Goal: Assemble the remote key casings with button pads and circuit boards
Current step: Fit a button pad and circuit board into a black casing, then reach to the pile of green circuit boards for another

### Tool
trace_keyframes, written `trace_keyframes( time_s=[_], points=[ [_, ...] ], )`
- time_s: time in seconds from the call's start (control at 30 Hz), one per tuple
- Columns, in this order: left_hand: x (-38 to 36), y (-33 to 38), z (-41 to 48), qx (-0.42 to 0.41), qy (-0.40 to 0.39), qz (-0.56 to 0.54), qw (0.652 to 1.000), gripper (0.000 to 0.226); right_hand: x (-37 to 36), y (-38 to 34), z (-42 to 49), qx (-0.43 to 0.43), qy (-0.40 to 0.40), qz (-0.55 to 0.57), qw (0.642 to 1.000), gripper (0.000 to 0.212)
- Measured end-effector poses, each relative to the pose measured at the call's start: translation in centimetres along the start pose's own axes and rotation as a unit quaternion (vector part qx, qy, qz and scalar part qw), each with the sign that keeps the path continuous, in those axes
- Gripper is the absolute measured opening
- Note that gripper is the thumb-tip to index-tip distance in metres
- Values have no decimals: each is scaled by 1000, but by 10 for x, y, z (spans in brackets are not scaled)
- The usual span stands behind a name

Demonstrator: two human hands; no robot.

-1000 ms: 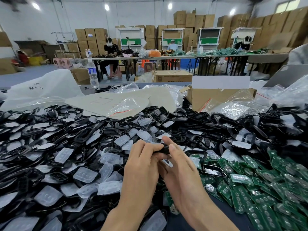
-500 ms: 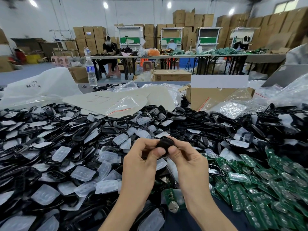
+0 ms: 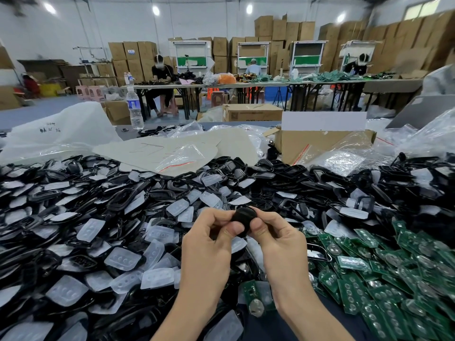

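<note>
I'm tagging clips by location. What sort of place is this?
Likely a factory assembly hall: heaps of black casings and green circuit boards, stacked cartons behind, a worker at long tables.

Bright overhead ceiling lamps (image 3: pixel 155 10), soft shadows, wide-angle bowing at edges, blurred corners, sharp centre

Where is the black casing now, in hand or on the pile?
In hand: the left hand and right hand pinch the casing between them, above the pile.
</note>
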State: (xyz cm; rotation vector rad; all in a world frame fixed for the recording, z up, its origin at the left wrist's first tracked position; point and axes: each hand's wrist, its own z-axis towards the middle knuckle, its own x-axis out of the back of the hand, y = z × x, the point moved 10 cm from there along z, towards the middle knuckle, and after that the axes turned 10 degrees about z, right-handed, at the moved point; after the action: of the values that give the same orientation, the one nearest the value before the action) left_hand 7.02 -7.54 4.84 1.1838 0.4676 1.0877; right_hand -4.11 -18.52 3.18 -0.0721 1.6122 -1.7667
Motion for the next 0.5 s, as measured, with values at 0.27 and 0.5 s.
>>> trace_keyframes(
  time_s=[0.27, 0.5],
  points=[
    [5, 6, -2, -6, 19, -35, 999, 26, -9, 1, -2, -5, -62, 10, 998, 25],
    [-5, 28, -16, -4, -15, -69, 997, 13, 0, -13, -5, -14, -18, 11, 1000, 21]
  ],
)
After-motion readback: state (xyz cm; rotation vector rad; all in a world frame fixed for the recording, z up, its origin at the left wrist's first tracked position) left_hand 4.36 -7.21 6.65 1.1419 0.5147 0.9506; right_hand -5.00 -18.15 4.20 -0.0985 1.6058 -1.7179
